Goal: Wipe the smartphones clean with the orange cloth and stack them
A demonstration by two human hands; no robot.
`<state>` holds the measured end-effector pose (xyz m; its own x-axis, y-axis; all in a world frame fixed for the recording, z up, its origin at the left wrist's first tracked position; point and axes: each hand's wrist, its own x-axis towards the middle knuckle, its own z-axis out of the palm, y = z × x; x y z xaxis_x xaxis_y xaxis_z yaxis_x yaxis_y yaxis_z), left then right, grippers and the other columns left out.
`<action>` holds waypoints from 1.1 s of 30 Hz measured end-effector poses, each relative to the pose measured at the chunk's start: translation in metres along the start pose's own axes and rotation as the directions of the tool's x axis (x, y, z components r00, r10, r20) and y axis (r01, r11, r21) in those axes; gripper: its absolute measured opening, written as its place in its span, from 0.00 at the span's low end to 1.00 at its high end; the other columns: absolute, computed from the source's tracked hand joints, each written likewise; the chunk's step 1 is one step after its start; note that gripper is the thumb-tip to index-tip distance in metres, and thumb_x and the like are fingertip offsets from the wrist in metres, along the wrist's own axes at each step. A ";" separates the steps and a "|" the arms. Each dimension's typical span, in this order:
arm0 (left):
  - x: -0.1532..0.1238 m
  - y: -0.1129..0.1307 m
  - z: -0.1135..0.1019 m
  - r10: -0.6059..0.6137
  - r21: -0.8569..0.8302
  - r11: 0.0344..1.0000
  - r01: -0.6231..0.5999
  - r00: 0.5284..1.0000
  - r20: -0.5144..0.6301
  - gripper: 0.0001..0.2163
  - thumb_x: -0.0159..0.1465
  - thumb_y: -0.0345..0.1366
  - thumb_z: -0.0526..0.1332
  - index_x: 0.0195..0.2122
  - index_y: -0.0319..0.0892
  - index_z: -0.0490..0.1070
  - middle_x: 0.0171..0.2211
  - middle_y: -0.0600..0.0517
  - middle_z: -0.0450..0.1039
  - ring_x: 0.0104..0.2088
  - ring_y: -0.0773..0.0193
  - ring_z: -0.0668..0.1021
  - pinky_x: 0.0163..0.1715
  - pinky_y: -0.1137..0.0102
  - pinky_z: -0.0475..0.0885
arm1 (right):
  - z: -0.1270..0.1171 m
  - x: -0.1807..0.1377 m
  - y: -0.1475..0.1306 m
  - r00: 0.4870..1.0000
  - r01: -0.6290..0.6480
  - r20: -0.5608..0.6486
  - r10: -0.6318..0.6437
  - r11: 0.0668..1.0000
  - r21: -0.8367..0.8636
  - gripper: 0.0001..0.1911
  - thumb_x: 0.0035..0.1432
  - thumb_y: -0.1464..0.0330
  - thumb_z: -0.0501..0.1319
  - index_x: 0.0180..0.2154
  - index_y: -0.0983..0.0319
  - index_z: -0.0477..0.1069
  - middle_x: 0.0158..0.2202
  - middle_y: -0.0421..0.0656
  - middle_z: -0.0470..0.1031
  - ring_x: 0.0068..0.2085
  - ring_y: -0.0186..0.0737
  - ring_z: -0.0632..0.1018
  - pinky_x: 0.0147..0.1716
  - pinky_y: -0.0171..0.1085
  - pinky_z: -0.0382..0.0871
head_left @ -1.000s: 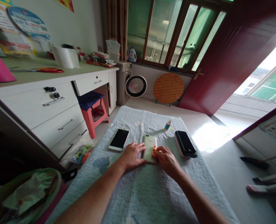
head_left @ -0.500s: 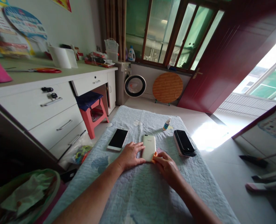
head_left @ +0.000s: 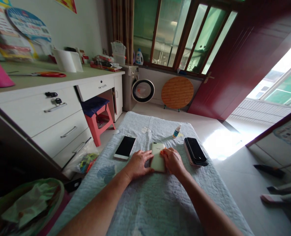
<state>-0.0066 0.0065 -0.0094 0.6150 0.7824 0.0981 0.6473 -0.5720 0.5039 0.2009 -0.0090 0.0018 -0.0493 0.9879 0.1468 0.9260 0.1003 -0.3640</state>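
Observation:
A pale phone lies back up on a light quilted cloth. My left hand rests flat beside it, fingers spread and touching its left edge. My right hand lies over the phone's right side, fingers pressed on a small orange cloth near the phone's upper part. A white phone with a dark screen lies to the left. Stacked dark phones lie to the right. A small dropper bottle stands behind them.
A white desk with drawers runs along the left, with a pink stool under it. A green basket sits at the near left. A dark red door and a round wooden tabletop stand at the back.
My right hand moved with the orange cloth from the phone's lower right edge up to its upper part. The left hand stayed beside the phone.

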 end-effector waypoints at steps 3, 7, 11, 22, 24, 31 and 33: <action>0.000 0.000 0.001 0.012 -0.019 1.000 -0.012 1.000 -0.015 0.29 0.53 0.49 0.67 0.55 0.47 0.69 0.61 0.50 0.64 0.52 0.50 0.71 0.53 0.60 0.65 | 0.005 0.017 0.000 0.999 -0.042 -0.004 0.042 0.998 -0.038 0.16 0.66 0.67 0.51 0.31 0.62 0.74 0.33 0.44 0.72 0.36 0.36 0.69 0.37 0.33 0.56; -0.001 0.000 0.001 0.018 -0.024 1.000 -0.019 0.999 -0.033 0.28 0.52 0.46 0.69 0.54 0.48 0.70 0.60 0.51 0.65 0.52 0.50 0.71 0.53 0.60 0.65 | 0.012 0.036 0.001 0.998 -0.065 -0.012 0.064 0.991 -0.113 0.17 0.67 0.67 0.49 0.34 0.62 0.74 0.36 0.46 0.72 0.39 0.38 0.68 0.38 0.34 0.55; -0.001 0.001 -0.001 0.020 -0.024 1.000 -0.020 0.999 -0.038 0.28 0.52 0.46 0.68 0.54 0.46 0.70 0.59 0.50 0.67 0.52 0.50 0.71 0.53 0.60 0.65 | 0.013 0.049 -0.001 0.998 -0.065 0.012 0.068 0.985 -0.158 0.15 0.66 0.69 0.49 0.35 0.62 0.74 0.37 0.46 0.72 0.39 0.40 0.67 0.36 0.35 0.54; -0.003 0.007 -0.006 0.011 -0.050 0.999 -0.012 1.000 -0.028 0.28 0.52 0.50 0.68 0.54 0.50 0.70 0.57 0.52 0.69 0.49 0.49 0.71 0.52 0.58 0.64 | 0.017 0.071 -0.030 0.989 0.068 0.137 -0.049 0.988 -0.135 0.13 0.63 0.70 0.51 0.35 0.61 0.74 0.39 0.46 0.71 0.40 0.41 0.66 0.34 0.35 0.54; -0.002 0.008 -0.007 0.005 -0.054 0.999 -0.007 1.000 -0.020 0.29 0.52 0.50 0.68 0.55 0.50 0.69 0.56 0.53 0.69 0.48 0.50 0.72 0.51 0.59 0.65 | 0.020 0.071 -0.032 0.986 0.107 0.138 -0.090 0.987 -0.120 0.13 0.63 0.71 0.51 0.36 0.60 0.74 0.39 0.45 0.70 0.40 0.41 0.65 0.35 0.35 0.54; -0.003 0.011 -0.009 -0.029 -0.049 0.998 0.028 0.999 -0.015 0.26 0.50 0.47 0.69 0.52 0.50 0.72 0.56 0.52 0.70 0.50 0.50 0.72 0.52 0.59 0.65 | 0.017 0.069 -0.015 0.986 0.131 0.117 -0.120 0.987 -0.091 0.13 0.65 0.69 0.51 0.35 0.60 0.75 0.37 0.44 0.71 0.39 0.39 0.66 0.37 0.35 0.55; -0.003 0.012 -0.009 -0.029 -0.048 0.998 0.028 0.999 -0.014 0.27 0.50 0.47 0.69 0.52 0.49 0.72 0.57 0.52 0.69 0.50 0.50 0.72 0.52 0.59 0.65 | 0.013 0.069 -0.008 0.989 0.101 0.123 -0.087 0.988 -0.116 0.13 0.64 0.68 0.52 0.34 0.61 0.74 0.37 0.44 0.71 0.38 0.39 0.67 0.37 0.35 0.55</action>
<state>-0.0051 -0.0004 0.0038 0.5897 0.8020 0.0953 0.6422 -0.5371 0.5469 0.1850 0.0597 0.0029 -0.1751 0.9825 0.0638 0.9535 0.1854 -0.2376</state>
